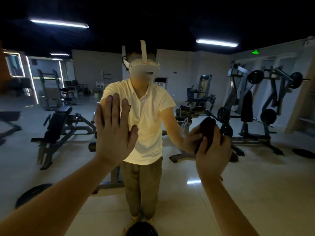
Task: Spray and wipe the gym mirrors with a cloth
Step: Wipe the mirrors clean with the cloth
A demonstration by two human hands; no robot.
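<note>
A large wall mirror (187, 193) fills the whole view and reflects a dim gym and a person in a pale polo shirt and headset. My left hand (114, 132) lies flat against the glass with its fingers straight and pointing up. My right hand (213, 150) presses a dark reddish cloth (207, 132) against the mirror at about waist height of the reflection, with fingers curled round the bunched cloth. The reflected hand meets the cloth from the other side. No spray bottle shows.
The reflection shows an adjustable bench (58, 126) on the left, plate-loaded machines (265, 103) on the right, loose weight plates (32, 193) on the tiled floor, and ceiling strip lights (59, 23). A dark round object (141, 229) sits at the bottom edge.
</note>
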